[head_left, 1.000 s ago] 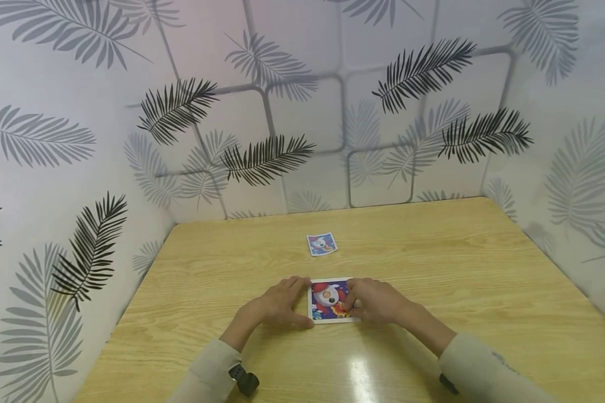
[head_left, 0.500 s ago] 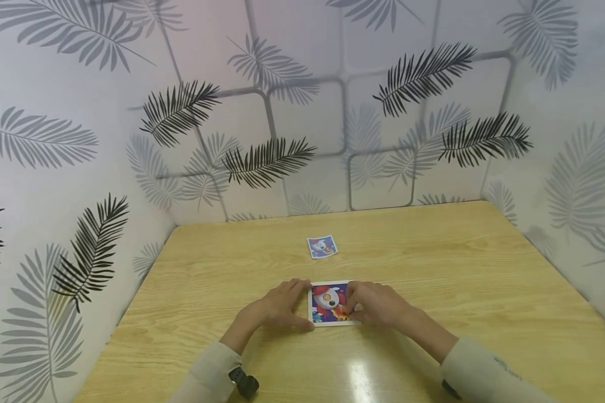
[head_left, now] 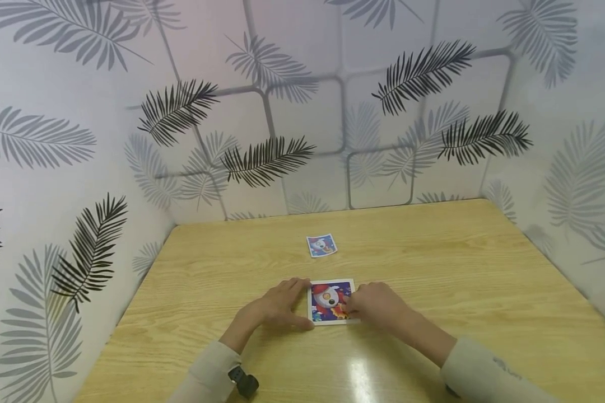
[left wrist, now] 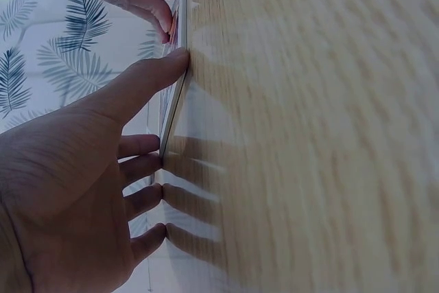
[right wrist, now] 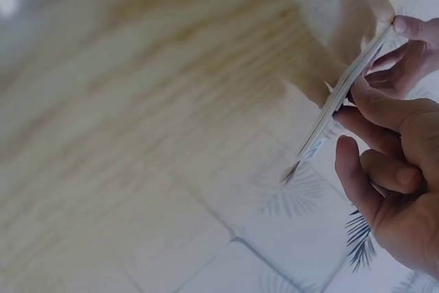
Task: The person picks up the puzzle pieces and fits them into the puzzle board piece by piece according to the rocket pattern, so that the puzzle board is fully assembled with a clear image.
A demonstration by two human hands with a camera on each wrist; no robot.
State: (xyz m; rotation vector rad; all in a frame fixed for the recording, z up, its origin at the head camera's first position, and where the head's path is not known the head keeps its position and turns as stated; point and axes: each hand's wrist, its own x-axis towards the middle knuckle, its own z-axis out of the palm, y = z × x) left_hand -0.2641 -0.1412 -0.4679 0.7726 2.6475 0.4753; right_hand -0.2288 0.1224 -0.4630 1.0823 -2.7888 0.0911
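Observation:
A square picture board (head_left: 327,302) with a white border lies on the table, showing a cartoon dog-like figure on purple. At its left side is my left hand (head_left: 279,307): the extended thumb touches the near edge and a fingertip meets the far corner. The other left fingers (left wrist: 144,200) spread down to the table. My right hand (head_left: 380,307) covers part of the board's right side, its fingers bent inward. In the right wrist view, thumb and index finger come together at the board's face around a small dark piece (right wrist: 349,99), mostly hidden by them.
A smaller card (head_left: 321,245) with a similar picture lies beyond the board, its edges slightly curved. The wood-grain table (head_left: 222,252) meets walls (head_left: 312,123) with a leaf pattern at the back. A black strapped device (head_left: 243,382) sits at the left cuff.
My right hand has shifted slightly and its fingers have drawn in, uncovering the board's far right corner. The left hand, board and small card stay in place.

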